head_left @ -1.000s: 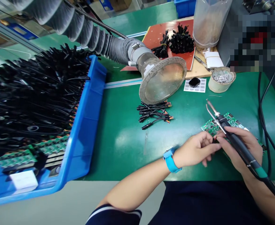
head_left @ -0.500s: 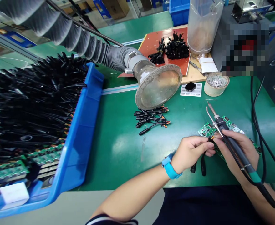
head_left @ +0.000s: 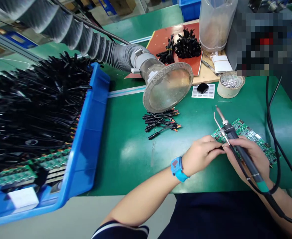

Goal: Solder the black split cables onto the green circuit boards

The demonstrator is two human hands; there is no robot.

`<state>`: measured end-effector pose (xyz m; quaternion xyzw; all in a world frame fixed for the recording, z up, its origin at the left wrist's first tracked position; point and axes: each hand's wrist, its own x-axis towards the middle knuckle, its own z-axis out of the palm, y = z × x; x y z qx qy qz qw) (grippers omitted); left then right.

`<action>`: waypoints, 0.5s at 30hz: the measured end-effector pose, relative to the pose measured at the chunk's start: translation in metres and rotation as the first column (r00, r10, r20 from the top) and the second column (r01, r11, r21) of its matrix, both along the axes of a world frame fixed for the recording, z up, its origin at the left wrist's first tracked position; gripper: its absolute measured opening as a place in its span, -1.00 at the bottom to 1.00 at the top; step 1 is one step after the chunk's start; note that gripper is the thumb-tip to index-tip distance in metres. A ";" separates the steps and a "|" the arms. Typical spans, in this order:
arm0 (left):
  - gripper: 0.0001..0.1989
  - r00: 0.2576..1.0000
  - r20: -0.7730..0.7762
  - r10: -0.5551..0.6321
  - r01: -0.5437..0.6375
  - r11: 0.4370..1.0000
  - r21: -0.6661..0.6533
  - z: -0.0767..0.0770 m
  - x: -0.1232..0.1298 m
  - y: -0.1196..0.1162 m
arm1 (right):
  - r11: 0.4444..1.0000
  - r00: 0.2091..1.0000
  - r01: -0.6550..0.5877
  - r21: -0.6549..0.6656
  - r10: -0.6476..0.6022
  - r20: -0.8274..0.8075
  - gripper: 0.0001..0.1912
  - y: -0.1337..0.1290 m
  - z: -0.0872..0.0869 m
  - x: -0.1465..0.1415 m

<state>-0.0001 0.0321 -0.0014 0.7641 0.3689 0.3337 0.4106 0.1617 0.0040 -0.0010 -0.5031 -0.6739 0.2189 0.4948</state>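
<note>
My left hand [head_left: 200,153], with a blue strap on its wrist, pinches at the near edge of a green circuit board [head_left: 251,137]. Between its fingertips only a small dark piece of a black cable [head_left: 220,147] shows; the rest is hidden. My right hand [head_left: 252,161] holds a soldering iron [head_left: 245,155] with a thin metal feed tube alongside. The iron's tip points up and away, apart from the board. Fingertips of both hands meet at the cable. Left of them lies a loose group of short black cables [head_left: 160,123] with coloured wire ends.
A fume extractor hood [head_left: 169,88] hangs over the bench. At left, a blue bin [head_left: 86,142] is heaped with black cables and boards. Behind are a solder tin [head_left: 229,89], a smartwatch [head_left: 202,88] and bundled cables [head_left: 187,46]. The iron's cord [head_left: 270,126] loops at right.
Both hands have come closer together and shifted slightly away from me. The black connectors that hung below my left hand are now out of sight. The iron has moved slightly left.
</note>
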 end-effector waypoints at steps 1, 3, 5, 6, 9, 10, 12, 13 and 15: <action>-0.83 0.997 0.072 0.024 -0.017 0.996 -0.086 0.001 0.001 0.000 | 1.000 1.000 0.017 -0.011 -0.018 -0.021 -0.74 0.000 0.000 0.000; -0.84 0.969 0.226 0.104 -0.023 0.943 -0.333 0.005 0.002 0.000 | 0.995 0.992 0.085 -0.057 -0.089 -0.085 -0.70 0.000 0.000 0.002; -0.82 0.923 0.321 0.211 -0.003 0.839 -0.545 0.010 0.002 0.002 | 0.983 0.975 0.155 -0.096 -0.167 -0.143 -0.66 -0.001 -0.003 0.006; -0.82 0.907 0.335 0.255 0.001 0.794 -0.608 0.013 0.001 0.003 | 0.978 0.967 0.181 -0.101 -0.196 -0.161 -0.65 -0.001 -0.004 0.008; -0.77 0.885 0.333 0.326 -0.012 0.730 -0.684 0.018 -0.001 0.006 | 0.966 0.954 0.251 -0.064 -0.258 -0.151 -0.64 -0.008 -0.009 0.017; -0.73 0.884 0.323 0.338 -0.024 0.722 -0.691 0.019 -0.002 0.007 | 0.970 0.962 0.235 -0.063 -0.241 -0.127 -0.64 -0.012 -0.011 0.019; -0.69 0.905 0.257 0.339 -0.071 0.717 -0.694 0.018 -0.006 0.007 | 0.984 0.985 0.159 -0.075 -0.163 -0.058 -0.61 -0.022 -0.014 0.026; -0.70 0.927 0.189 0.323 -0.114 0.724 -0.680 0.017 -0.008 0.007 | 0.989 0.992 0.128 -0.071 -0.129 -0.013 -0.59 -0.027 -0.016 0.029; -0.79 0.965 -0.007 0.264 -0.216 0.776 -0.593 0.014 -0.012 0.006 | 0.996 0.993 0.089 -0.021 -0.087 0.084 -0.53 -0.038 -0.017 0.038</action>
